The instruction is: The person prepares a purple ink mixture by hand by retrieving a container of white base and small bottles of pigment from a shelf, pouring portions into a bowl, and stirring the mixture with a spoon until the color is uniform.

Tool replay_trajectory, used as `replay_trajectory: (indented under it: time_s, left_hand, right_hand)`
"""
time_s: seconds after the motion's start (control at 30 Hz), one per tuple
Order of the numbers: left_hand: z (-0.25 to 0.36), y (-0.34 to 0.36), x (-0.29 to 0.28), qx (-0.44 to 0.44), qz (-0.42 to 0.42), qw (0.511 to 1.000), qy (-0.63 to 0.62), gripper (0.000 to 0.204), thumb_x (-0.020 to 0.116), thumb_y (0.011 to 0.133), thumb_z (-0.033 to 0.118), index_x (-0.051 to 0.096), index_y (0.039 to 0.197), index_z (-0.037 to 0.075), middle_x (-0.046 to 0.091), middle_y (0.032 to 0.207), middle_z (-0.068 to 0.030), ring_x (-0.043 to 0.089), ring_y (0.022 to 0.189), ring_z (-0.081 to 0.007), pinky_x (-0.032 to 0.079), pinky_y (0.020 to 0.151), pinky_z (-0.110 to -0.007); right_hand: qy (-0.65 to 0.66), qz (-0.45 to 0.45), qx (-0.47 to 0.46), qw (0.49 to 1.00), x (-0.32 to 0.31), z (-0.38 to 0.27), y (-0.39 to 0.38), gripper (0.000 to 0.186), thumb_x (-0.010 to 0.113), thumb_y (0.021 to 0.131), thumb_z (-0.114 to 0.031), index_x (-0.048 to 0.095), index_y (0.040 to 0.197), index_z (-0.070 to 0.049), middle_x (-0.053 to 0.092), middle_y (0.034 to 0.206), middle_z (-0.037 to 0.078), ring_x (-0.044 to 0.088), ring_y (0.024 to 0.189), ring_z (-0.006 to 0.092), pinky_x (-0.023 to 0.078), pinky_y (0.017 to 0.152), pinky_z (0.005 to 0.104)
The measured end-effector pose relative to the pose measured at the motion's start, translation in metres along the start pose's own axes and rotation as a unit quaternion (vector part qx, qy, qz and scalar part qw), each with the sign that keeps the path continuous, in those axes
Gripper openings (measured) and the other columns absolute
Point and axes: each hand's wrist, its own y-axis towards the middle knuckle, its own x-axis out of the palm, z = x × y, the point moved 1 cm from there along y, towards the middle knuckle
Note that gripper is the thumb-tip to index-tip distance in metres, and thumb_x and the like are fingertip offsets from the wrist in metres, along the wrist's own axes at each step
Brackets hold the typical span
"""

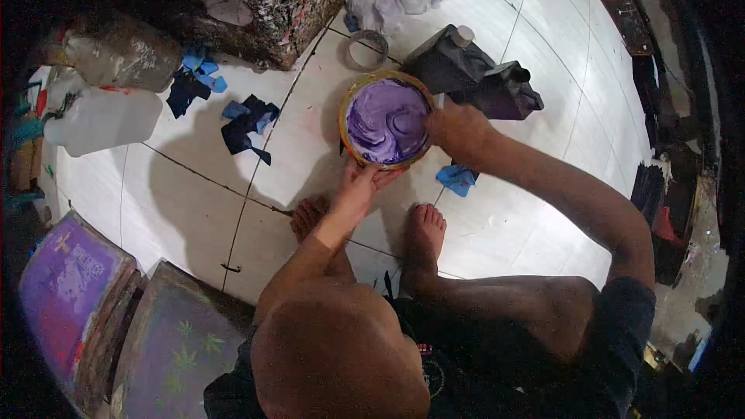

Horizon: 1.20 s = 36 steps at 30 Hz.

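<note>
A round tub [346, 114] with a yellowish, smeared rim sits on the tiles in front of my feet. Thick purple paint [380, 112] fills it, its surface folded into swirls of lighter and darker purple. My left hand [365, 182] grips the near side of the tub, fingers under and along the rim. Over the right edge of the tub, my right hand [458, 132] is closed in a fist. A short pale end [439, 100] pokes out above the fist; the rest of that object is hidden by the hand.
Dark jerrycans [454, 62] and a tape roll [366, 50] lie beyond the tub. Blue and black scraps [248, 124] are scattered left, another scrap [456, 178] near my right foot. A translucent jug [105, 120] lies far left; printing screens [74, 295] lean at lower left.
</note>
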Motion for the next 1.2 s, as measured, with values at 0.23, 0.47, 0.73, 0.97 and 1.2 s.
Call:
replay_trajectory:
  time_s: [0.23, 0.47, 0.73, 0.97, 1.2]
  left_hand:
    - [-0.002, -0.002, 0.003, -0.016, 0.052, 0.988, 0.142, 0.035, 0.044, 0.098, 0.011, 0.033, 0.128, -0.002, 0.052, 0.122, -0.0177, 0.061, 0.103, -0.0273, 0.053, 0.09, -0.037]
    - [-0.001, 0.005, -0.019, -0.085, 0.043, 0.989, 0.109, 0.041, 0.042, 0.097, 0.006, 0.026, 0.136, 0.006, 0.043, 0.132, -0.0168, 0.059, 0.106, -0.03, 0.054, 0.088, -0.04]
    - [0.006, 0.003, -0.003, -0.069, 0.063, 0.986, 0.141, 0.048, 0.044, 0.096, 0.006, 0.026, 0.141, 0.009, 0.043, 0.133, -0.0141, 0.052, 0.115, -0.0282, 0.049, 0.094, -0.04]
    - [-0.031, 0.018, -0.049, -0.006, 0.086, 0.981, 0.172, 0.047, 0.047, 0.096, 0.011, 0.029, 0.139, 0.011, 0.046, 0.132, -0.0133, 0.056, 0.111, -0.0277, 0.052, 0.089, -0.041]
    - [-0.003, 0.011, -0.009, -0.006, 0.095, 0.983, 0.155, 0.046, 0.041, 0.094, 0.003, 0.028, 0.138, 0.009, 0.046, 0.131, -0.0131, 0.056, 0.111, -0.0286, 0.052, 0.088, -0.04]
  right_hand:
    - [0.071, 0.003, -0.066, 0.995, 0.023, -0.001, 0.041, 0.014, 0.057, 0.077, -0.007, 0.066, 0.085, -0.001, 0.066, 0.081, 0.023, 0.067, 0.078, 0.0364, 0.055, 0.065, 0.0439]
    - [-0.018, 0.035, -0.107, 0.993, 0.013, -0.006, 0.01, 0.009, 0.063, 0.074, -0.01, 0.066, 0.078, -0.003, 0.067, 0.08, 0.017, 0.068, 0.074, 0.0312, 0.056, 0.063, 0.0409]
    - [-0.022, -0.009, -0.032, 0.999, -0.012, -0.002, 0.022, 0.008, 0.062, 0.075, -0.008, 0.068, 0.079, -0.004, 0.068, 0.08, 0.016, 0.068, 0.079, 0.0309, 0.056, 0.066, 0.0422]
    - [0.036, 0.032, -0.075, 0.996, -0.003, -0.015, 0.036, 0.01, 0.059, 0.078, -0.007, 0.065, 0.081, 0.001, 0.067, 0.086, 0.019, 0.068, 0.08, 0.0323, 0.056, 0.067, 0.0449]
    - [0.006, -0.004, -0.056, 0.998, 0.021, -0.019, 0.022, 0.008, 0.06, 0.076, -0.007, 0.063, 0.079, 0.0, 0.066, 0.08, 0.02, 0.068, 0.077, 0.0333, 0.056, 0.062, 0.0422]
